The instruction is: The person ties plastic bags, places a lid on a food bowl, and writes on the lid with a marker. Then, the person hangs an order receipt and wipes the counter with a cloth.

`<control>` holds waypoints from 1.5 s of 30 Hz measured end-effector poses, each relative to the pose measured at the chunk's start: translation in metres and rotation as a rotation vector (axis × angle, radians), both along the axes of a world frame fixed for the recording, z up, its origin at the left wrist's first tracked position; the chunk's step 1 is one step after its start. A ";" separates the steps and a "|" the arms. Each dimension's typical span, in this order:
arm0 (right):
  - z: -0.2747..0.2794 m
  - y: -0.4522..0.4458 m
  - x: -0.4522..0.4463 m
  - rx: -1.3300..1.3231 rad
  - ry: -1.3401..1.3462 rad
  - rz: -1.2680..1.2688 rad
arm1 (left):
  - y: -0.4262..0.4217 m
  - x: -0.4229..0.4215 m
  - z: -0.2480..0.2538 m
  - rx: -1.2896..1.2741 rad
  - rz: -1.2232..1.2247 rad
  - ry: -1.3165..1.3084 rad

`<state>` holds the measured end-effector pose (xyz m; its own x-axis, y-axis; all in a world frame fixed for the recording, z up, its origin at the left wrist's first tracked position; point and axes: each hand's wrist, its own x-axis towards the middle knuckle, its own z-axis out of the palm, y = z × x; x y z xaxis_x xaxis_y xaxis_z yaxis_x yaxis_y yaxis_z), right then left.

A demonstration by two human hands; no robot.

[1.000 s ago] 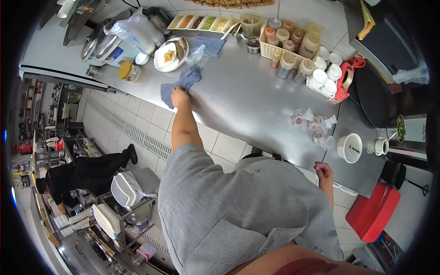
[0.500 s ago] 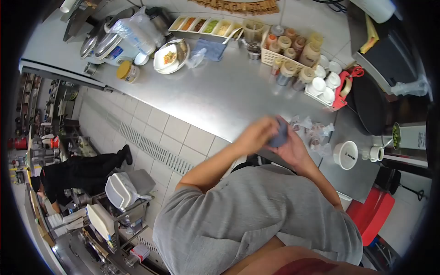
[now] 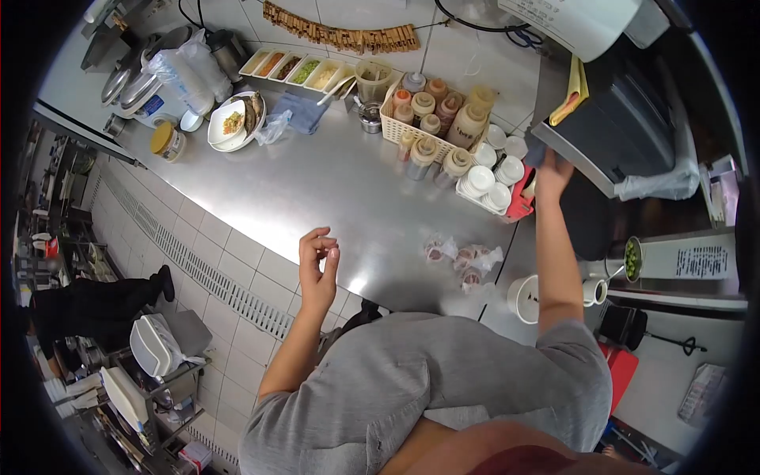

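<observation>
My left hand [image 3: 318, 265] is raised over the counter's front edge, fingers loosely bent and apart, holding nothing. My right hand [image 3: 552, 178] stretches out to the far right, beside the dark appliance on the counter. Its fingers are around a dark grey-blue bundle [image 3: 536, 150], partly hidden; I cannot tell for certain what it is. Close below that hand stands a red tape dispenser [image 3: 520, 206], next to a tray of white cups [image 3: 478, 181]. Several small knotted plastic bags [image 3: 473, 257] lie on the counter between my two arms.
A steel counter [image 3: 261, 186] runs across. On it are a basket of sauce bottles [image 3: 439, 107], a row of topping trays [image 3: 291, 70], a bowl of food [image 3: 233, 127], a blue cloth [image 3: 301, 113] and a white tub [image 3: 523, 299]. Behind, a person in black [image 3: 95, 305] bends over another counter.
My hands have parted. The right one has carried the grey-blue bundle up and right toward the appliance; the left has let go and moved left. The camera view has shifted right.
</observation>
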<state>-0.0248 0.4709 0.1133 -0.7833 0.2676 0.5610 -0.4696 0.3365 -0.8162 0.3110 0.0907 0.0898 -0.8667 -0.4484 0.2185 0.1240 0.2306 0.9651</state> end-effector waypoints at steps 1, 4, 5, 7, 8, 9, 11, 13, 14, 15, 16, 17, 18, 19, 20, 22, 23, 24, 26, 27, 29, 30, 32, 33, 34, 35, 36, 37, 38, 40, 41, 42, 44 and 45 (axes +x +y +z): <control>-0.025 0.012 -0.044 0.000 0.001 0.006 | 0.004 0.001 -0.007 0.096 0.041 -0.015; -0.045 0.016 -0.113 1.081 0.206 -0.382 | 0.023 0.001 -0.016 0.154 0.069 -0.071; -0.032 0.009 -0.119 1.256 0.260 -0.322 | 0.027 0.002 -0.016 0.075 0.072 -0.100; 0.015 -0.025 -0.122 1.523 0.350 -0.220 | 0.034 0.004 -0.012 0.033 0.086 -0.124; 0.029 -0.038 -0.130 1.611 0.383 -0.179 | 0.038 0.005 -0.014 -0.007 0.086 -0.159; 0.032 -0.049 -0.157 1.495 0.399 0.036 | 0.040 0.006 -0.020 0.024 0.097 -0.173; 0.060 -0.078 -0.177 1.449 0.398 0.369 | 0.041 0.006 -0.034 0.087 0.113 -0.199; 0.076 -0.117 -0.185 1.524 0.401 0.495 | 0.043 0.003 -0.042 0.148 0.141 -0.202; 0.070 -0.132 -0.191 1.515 0.476 0.461 | 0.044 0.001 -0.043 0.146 0.143 -0.201; 0.063 -0.146 -0.193 1.504 0.519 0.446 | 0.046 -0.002 -0.044 0.168 0.145 -0.208; 0.055 -0.160 -0.197 1.493 0.561 0.429 | 0.047 -0.005 -0.044 0.187 0.149 -0.211; 0.046 -0.173 -0.197 1.542 0.595 0.381 | 0.047 -0.006 -0.043 0.179 0.156 -0.210; 0.041 -0.186 -0.196 1.589 0.630 0.329 | 0.048 -0.008 -0.041 0.116 0.151 -0.224; 0.035 -0.196 -0.194 1.609 0.534 0.336 | 0.048 -0.010 -0.037 0.055 0.145 -0.239; 0.034 -0.198 -0.193 1.602 0.532 0.340 | 0.048 -0.012 -0.033 0.050 0.148 -0.243; 0.043 -0.198 -0.182 1.703 0.391 0.409 | 0.048 -0.011 -0.024 0.036 0.133 -0.273; 0.055 -0.188 -0.173 1.758 0.383 0.409 | 0.048 -0.009 -0.024 0.036 0.134 -0.275; 0.059 -0.179 -0.168 1.758 0.386 0.404 | 0.045 -0.007 -0.027 0.038 0.144 -0.273; 0.063 -0.148 -0.163 1.758 0.358 0.414 | 0.039 -0.003 -0.034 0.042 0.147 -0.269; 0.064 -0.134 -0.162 1.758 0.343 0.420 | 0.037 -0.001 -0.037 0.056 0.158 -0.292; 0.066 -0.120 -0.159 1.759 0.308 0.434 | 0.032 0.001 -0.045 0.071 0.163 -0.317; 0.067 -0.121 -0.158 1.763 0.304 0.433 | 0.031 0.000 -0.048 0.076 0.159 -0.297; 0.069 -0.122 -0.164 1.871 0.098 0.460 | 0.030 0.000 -0.051 0.084 0.150 -0.278; 0.070 -0.122 -0.168 1.905 0.026 0.466 | 0.029 -0.001 -0.052 0.076 0.145 -0.277; 0.072 -0.120 -0.174 1.717 0.405 0.422 | 0.028 -0.002 -0.052 0.068 0.142 -0.277; 0.074 -0.116 -0.178 1.609 0.585 0.402 | 0.027 -0.002 -0.053 0.069 0.139 -0.277; 0.081 -0.114 -0.179 1.496 0.760 0.370 | 0.026 -0.002 -0.055 0.064 0.144 -0.271; 0.105 -0.112 -0.170 1.565 0.496 0.279 | 0.025 -0.001 -0.055 0.060 0.146 -0.271; 0.116 -0.108 -0.163 1.616 0.225 0.185 | 0.025 0.001 -0.055 0.063 0.137 -0.278; 0.102 -0.086 -0.176 1.585 0.507 0.191 | 0.023 -0.002 -0.055 0.085 0.132 -0.285; 0.086 -0.078 -0.182 1.621 0.586 0.182 | 0.022 -0.003 -0.052 0.101 0.130 -0.307; 0.072 -0.074 -0.183 1.637 0.628 0.178 | 0.022 -0.005 -0.056 0.102 0.132 -0.303; 0.049 -0.062 -0.171 1.688 0.586 0.216 | 0.020 -0.003 -0.064 0.116 0.121 -0.264; 0.038 -0.057 -0.166 1.722 0.500 0.257 | 0.020 -0.002 -0.064 0.116 0.121 -0.263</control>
<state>-0.1905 0.4143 0.1513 -0.3955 -0.8917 0.2200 -0.7056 0.4484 0.5487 0.3093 0.1104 0.0262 -0.8256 -0.5605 -0.0649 -0.1548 0.1145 0.9813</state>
